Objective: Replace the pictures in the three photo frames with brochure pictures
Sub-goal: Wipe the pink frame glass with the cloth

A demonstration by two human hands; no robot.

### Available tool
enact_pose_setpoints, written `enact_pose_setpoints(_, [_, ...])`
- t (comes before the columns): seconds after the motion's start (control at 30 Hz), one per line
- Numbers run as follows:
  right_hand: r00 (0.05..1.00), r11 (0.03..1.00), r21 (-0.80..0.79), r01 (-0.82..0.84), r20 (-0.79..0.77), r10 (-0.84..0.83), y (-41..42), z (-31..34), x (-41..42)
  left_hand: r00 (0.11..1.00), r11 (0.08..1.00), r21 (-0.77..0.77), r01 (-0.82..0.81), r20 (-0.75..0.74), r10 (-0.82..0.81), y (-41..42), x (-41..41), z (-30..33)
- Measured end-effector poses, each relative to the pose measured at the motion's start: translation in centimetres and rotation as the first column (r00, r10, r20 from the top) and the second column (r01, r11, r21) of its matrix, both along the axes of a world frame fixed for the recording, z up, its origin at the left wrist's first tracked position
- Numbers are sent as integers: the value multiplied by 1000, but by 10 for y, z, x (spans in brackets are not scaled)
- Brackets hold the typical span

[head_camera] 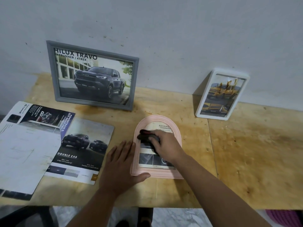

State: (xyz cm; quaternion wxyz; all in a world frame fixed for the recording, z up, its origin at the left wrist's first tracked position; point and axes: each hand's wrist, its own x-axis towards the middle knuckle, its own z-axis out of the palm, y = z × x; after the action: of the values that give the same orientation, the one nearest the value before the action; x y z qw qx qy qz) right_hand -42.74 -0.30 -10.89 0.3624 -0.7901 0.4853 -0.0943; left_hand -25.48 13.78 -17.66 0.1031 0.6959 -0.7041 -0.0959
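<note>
A pink arched photo frame (177, 136) lies flat in the middle of the wooden table (246, 153), with a brochure picture behind its glass. My left hand (122, 164) rests flat against the frame's left edge, thumb on its lower border. My right hand (165, 145) presses a dark cloth (146, 136) onto the glass. A grey frame (93, 76) with a truck picture leans on the wall at the back left. A white frame (221, 95) with a yellow picture leans at the back right.
Brochure pages (80, 149) and a white sheet (24, 154) lie on the table's left side, overlapping. The wall stands right behind the table. A dark chair part and a purple object (285, 217) show below the front edge.
</note>
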Motion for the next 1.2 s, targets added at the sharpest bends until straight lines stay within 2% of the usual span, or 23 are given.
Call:
enact_pose_setpoints(0.13, [999, 999, -15, -46, 21, 46, 51, -2, -21, 1000, 1000, 17, 2, -10, -2, 1, 0, -1])
enact_pose_setpoints(0.27, [996, 968, 235, -89, 22, 87, 64, 9, -35, 1000, 1000, 16, 6, -21, -6, 2, 2, -1])
enact_pose_setpoints(0.33, [999, 944, 330, -21, 51, 4, 41, 15, -29, 1000, 1000, 22, 5, -17, -5, 2, 2, 1])
enact_pose_setpoints(0.43, [954, 949, 231, 215, 158, -254, -2, 17, -16, 1000, 1000, 22, 4, -26, -3, 1, 2, 2])
enact_pose_setpoints(0.53, [940, 948, 98, 304, 131, -315, -12, 3, -3, 1000, 1000, 14, 6, -21, -6, 1, 2, 1])
enact_pose_setpoints(0.63, [949, 947, 204, 247, 147, -279, 15, -13, 2, 1000, 1000, 10, 10, -16, -10, 1, 2, 1])
enact_pose_setpoints(0.7, [969, 957, 241, 161, 143, -199, 39, -15, -4, 1000, 1000, 5, 11, -18, -11, 1, 1, 0])
enact_pose_setpoints(0.83, [999, 952, 304, -37, 21, 32, 56, 0, -16, 999, 1000, -23, 9, -40, -10, 2, 2, -4])
enact_pose_setpoints(0.9, [998, 938, 343, -53, -13, 61, 40, 8, -16, 999, 1000, -18, 10, -34, -11, 2, 1, -3])
enact_pose_setpoints(0.97, [997, 952, 302, 52, 41, -67, 16, 14, -12, 1000, 1000, -4, 8, -26, -9, 1, 1, 0])
enact_pose_setpoints(1.07, [953, 958, 122, 260, 127, -275, -21, 14, -2, 1000, 1000, 2, -3, -27, 3, 0, 0, 2])
enact_pose_setpoints(1.13, [951, 955, 28, 297, 86, -298, -36, 8, 5, 1000, 1000, 1, 0, -25, 0, 0, 1, 1])
enact_pose_setpoints(1.2, [972, 970, -48, 237, 0, -237, -41, 0, 11, 1000, 1000, 10, 4, -21, -4, 0, 1, 0])
